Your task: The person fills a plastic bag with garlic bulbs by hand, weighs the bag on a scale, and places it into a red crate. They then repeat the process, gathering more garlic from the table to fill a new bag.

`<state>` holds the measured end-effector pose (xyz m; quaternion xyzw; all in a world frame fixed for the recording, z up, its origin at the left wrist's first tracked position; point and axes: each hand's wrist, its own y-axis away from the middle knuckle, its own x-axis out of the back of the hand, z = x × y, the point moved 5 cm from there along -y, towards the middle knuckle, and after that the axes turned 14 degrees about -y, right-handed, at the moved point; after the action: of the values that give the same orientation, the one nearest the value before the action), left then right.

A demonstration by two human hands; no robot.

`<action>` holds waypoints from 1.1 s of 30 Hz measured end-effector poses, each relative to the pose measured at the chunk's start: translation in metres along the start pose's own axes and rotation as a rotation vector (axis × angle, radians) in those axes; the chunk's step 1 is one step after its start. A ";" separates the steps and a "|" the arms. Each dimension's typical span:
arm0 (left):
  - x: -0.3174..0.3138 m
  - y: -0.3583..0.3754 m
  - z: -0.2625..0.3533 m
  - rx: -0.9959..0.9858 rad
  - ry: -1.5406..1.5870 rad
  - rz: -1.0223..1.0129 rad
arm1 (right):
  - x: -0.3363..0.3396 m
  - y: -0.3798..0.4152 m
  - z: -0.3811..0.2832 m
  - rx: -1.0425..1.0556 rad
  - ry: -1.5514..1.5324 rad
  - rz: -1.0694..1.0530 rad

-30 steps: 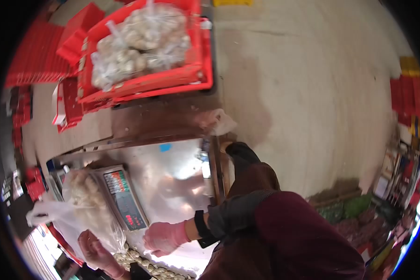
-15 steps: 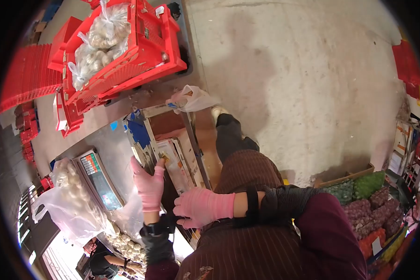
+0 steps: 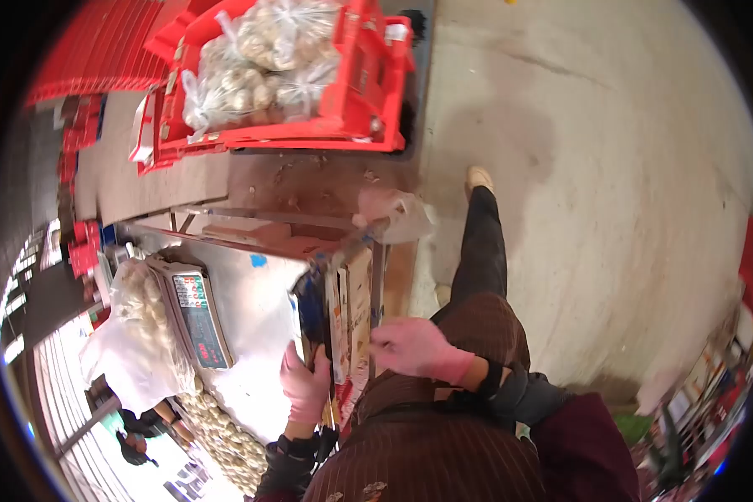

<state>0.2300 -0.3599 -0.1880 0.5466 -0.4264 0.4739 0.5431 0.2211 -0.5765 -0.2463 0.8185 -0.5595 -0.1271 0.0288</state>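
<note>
My left hand (image 3: 305,385), in a pink glove, is at the metal table's edge beside a blue-wrapped upright part (image 3: 312,305). Its thumb and fingers are apart, with nothing seen between them. In a matching glove, my right hand (image 3: 420,347) hangs in front of my striped apron (image 3: 443,443). Its fingers are loosely bent and slightly blurred, and no object shows in them. Between the hands, flat cardboard pieces (image 3: 358,305) stand on edge at the table's end. On the table is a scale (image 3: 199,322), next to a clear bag of garlic (image 3: 142,305).
Bags of garlic (image 3: 284,38) fill a red crate (image 3: 364,75) ahead. A plastic bag (image 3: 406,217) hangs at the table corner (image 3: 368,238). Loose garlic (image 3: 222,439) lies along the table, where another person (image 3: 146,427) stands. Mesh produce bags (image 3: 632,427) are at the right.
My view has turned, so the crate and table appear farther right. My right hand has moved away from the left one. One foot is now stretched forward on the floor.
</note>
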 end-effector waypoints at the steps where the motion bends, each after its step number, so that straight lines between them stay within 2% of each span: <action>1: 0.002 0.002 -0.006 0.045 0.006 0.011 | 0.027 -0.013 0.006 -0.062 0.003 0.059; 2: 0.001 0.003 -0.010 0.003 -0.047 -0.038 | 0.052 -0.028 0.006 -0.055 0.020 0.007; 3: -0.002 -0.001 -0.005 -0.036 -0.092 -0.080 | 0.087 -0.045 0.004 -0.042 0.098 0.110; 6: 0.017 -0.019 0.024 0.093 -0.102 -0.122 | 0.194 -0.110 -0.031 0.011 0.162 0.308; 7: 0.022 -0.019 0.023 0.141 -0.080 -0.113 | 0.230 -0.139 -0.052 0.047 0.315 0.321; 8: 0.016 -0.018 0.020 0.156 -0.065 -0.182 | 0.261 -0.170 -0.068 0.014 0.264 0.385; 9: 0.010 -0.015 0.018 0.175 -0.043 -0.248 | 0.290 -0.204 -0.099 0.061 0.382 0.393; 11: 0.007 -0.011 0.014 0.359 -0.069 -0.443 | 0.328 -0.278 -0.159 0.176 0.547 0.386; 13: 0.058 -0.052 0.040 0.120 -0.318 -0.859 | 0.340 -0.362 -0.202 0.318 0.669 0.332; 14: 0.085 -0.086 0.055 0.054 -0.287 -0.614 | 0.335 -0.405 -0.218 0.396 0.740 0.286; 15: 0.109 -0.120 0.072 0.004 -0.265 -0.367 | 0.324 -0.449 -0.224 0.340 0.804 0.210; 17: 0.139 -0.207 0.095 0.353 0.275 -0.117 | 0.286 -0.533 -0.232 0.313 0.885 0.069; 18: 0.132 -0.237 0.098 0.409 0.388 0.097 | 0.258 -0.573 -0.228 0.337 1.107 -0.005; 19: 0.134 -0.274 0.105 0.440 0.481 0.218 | 0.232 -0.603 -0.220 0.369 1.329 -0.071; 21: 0.070 -0.330 0.092 0.731 0.967 0.292 | 0.193 -0.652 -0.204 0.366 1.414 -0.152; 23: -0.024 -0.366 0.062 1.149 1.240 0.430 | 0.155 -0.696 -0.200 0.354 1.512 -0.217; 24: -0.083 -0.377 0.044 1.326 1.262 0.470 | 0.139 -0.717 -0.201 0.299 1.549 -0.197; 25: -0.132 -0.387 0.029 1.503 1.278 0.503 | 0.121 -0.738 -0.198 0.240 1.585 -0.172; 26: -0.156 -0.399 0.015 1.527 1.296 0.523 | 0.099 -0.757 -0.197 0.335 1.644 -0.157; 27: -0.177 -0.409 0.002 1.556 1.213 0.427 | 0.077 -0.783 -0.191 0.359 1.654 -0.185; 28: -0.198 -0.416 -0.011 1.588 1.126 0.317 | 0.048 -0.801 -0.185 0.706 1.740 -0.350; 29: -0.219 -0.420 -0.028 1.623 1.132 0.308 | 0.020 -0.812 -0.177 1.055 1.779 -0.522; 30: -0.244 -0.421 -0.045 1.723 1.091 0.149 | 0.002 -0.837 -0.168 1.023 1.753 -0.655; 31: -0.266 -0.422 -0.059 1.812 1.048 -0.014 | -0.020 -0.855 -0.166 1.022 1.748 -0.689; 32: -0.260 -0.427 -0.075 1.746 1.111 -0.058 | -0.031 -0.876 -0.155 0.632 1.717 -0.740; 33: -0.285 -0.430 -0.089 1.768 1.112 -0.083 | -0.032 -0.891 -0.140 0.241 1.659 -0.767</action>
<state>0.5935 -0.2647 -0.5528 0.4683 0.4013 0.7826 0.0851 1.0531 -0.2284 -0.2745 0.7744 -0.0597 0.5586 0.2910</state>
